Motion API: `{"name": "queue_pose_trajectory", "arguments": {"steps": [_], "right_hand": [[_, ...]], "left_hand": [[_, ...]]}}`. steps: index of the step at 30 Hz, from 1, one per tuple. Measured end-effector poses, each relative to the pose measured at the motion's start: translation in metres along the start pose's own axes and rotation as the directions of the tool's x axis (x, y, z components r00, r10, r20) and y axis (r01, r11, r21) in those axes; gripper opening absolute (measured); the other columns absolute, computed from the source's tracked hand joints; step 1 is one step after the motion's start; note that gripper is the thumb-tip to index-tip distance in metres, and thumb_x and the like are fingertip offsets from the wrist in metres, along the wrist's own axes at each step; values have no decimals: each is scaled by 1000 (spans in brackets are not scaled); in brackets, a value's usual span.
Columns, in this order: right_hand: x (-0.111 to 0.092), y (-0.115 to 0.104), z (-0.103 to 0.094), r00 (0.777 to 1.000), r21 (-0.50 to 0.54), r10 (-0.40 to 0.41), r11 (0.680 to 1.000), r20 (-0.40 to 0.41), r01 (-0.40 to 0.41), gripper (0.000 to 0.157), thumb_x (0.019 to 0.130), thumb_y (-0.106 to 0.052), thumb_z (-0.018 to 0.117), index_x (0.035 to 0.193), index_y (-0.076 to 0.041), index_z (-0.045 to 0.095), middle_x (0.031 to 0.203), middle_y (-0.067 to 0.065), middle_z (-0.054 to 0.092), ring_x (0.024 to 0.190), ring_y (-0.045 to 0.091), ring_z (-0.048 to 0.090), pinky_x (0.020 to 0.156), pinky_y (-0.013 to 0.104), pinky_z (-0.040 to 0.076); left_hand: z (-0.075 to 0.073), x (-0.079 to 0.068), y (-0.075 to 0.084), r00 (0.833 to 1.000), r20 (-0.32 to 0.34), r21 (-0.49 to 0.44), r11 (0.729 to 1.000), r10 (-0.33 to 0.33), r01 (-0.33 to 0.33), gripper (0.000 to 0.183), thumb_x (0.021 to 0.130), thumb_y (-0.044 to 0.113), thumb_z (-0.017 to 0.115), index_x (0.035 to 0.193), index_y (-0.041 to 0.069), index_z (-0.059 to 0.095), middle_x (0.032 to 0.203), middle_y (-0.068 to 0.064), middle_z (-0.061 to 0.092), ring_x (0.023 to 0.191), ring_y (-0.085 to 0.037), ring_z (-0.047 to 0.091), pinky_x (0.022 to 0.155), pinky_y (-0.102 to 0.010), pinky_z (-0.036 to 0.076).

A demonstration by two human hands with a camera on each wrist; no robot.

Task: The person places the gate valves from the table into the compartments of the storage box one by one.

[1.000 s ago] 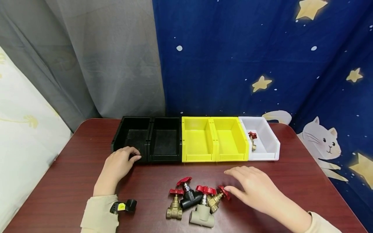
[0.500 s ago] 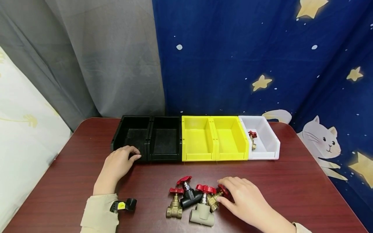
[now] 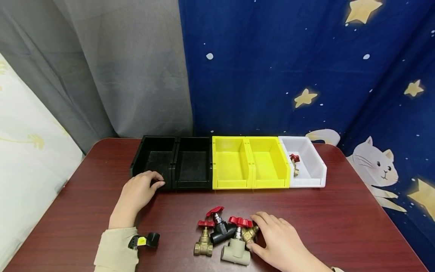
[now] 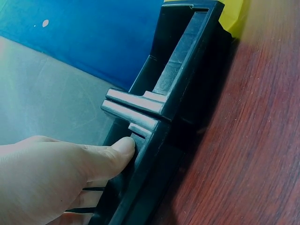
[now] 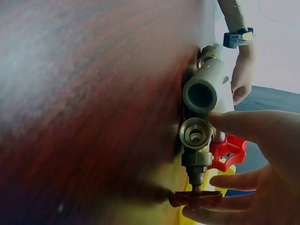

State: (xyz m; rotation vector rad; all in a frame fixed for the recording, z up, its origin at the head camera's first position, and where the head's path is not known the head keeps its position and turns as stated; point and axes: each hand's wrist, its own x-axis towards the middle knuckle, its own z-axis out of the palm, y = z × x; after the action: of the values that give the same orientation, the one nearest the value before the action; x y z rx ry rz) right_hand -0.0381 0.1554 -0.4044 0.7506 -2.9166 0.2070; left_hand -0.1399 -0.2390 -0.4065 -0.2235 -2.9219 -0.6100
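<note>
My left hand (image 3: 137,190) holds the front wall of the leftmost black bin (image 3: 136,166), its thumb on the rim in the left wrist view. My right hand (image 3: 280,238) reaches round a brass gate valve (image 3: 249,233) lying at the right of a group of valves. In the right wrist view, the thumb is by the valve's body and the fingers are at its red handwheel (image 5: 194,199). Beside it lies a grey tee-shaped valve (image 3: 236,251) with a red handwheel. Further left are a black valve (image 3: 222,230) and another brass gate valve (image 3: 204,243).
Along the table's back stand a second black bin (image 3: 193,162), two yellow bins, left (image 3: 231,160) and right (image 3: 268,160), and a white bin (image 3: 310,162). A small red-handled brass valve (image 3: 295,165) lies in the white bin. Curtains hang behind the table (image 3: 85,196).
My right hand has come down and left onto the right-hand brass gate valve and now covers its red handwheel in the head view. My left hand has stayed at the black bin.
</note>
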Motion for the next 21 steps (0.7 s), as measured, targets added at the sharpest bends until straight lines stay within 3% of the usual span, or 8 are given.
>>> {"name": "queue_pose_trajectory", "arguments": {"steps": [6,12,21], "right_hand": [[3,-6,3,1000,3,4,1000,16,-4,73,72,-50,82,125,-5,62,122,10,62,108,28,62,84,47,52],[9,-8,7,1000,22,6,1000,28,-7,64,69,-40,78,120,-3,64,118,7,61,102,24,62,82,45,53],[16,-1,6,993,104,17,994,120,-30,69,63,-30,79,124,-5,61,124,4,56,108,25,58,84,49,52]], "left_hand": [[0,-1,-1,1000,7,0,1000,-7,7,11,92,21,72,101,15,72,100,-7,68,92,-33,64,79,-56,50],[0,-2,-1,1000,1,3,1000,-5,5,12,92,21,72,101,14,72,99,-7,68,92,-33,64,79,-56,50],[2,-1,-1,1000,-14,5,1000,7,-6,10,92,21,72,100,15,72,100,-7,68,94,-34,65,79,-56,50]]}}
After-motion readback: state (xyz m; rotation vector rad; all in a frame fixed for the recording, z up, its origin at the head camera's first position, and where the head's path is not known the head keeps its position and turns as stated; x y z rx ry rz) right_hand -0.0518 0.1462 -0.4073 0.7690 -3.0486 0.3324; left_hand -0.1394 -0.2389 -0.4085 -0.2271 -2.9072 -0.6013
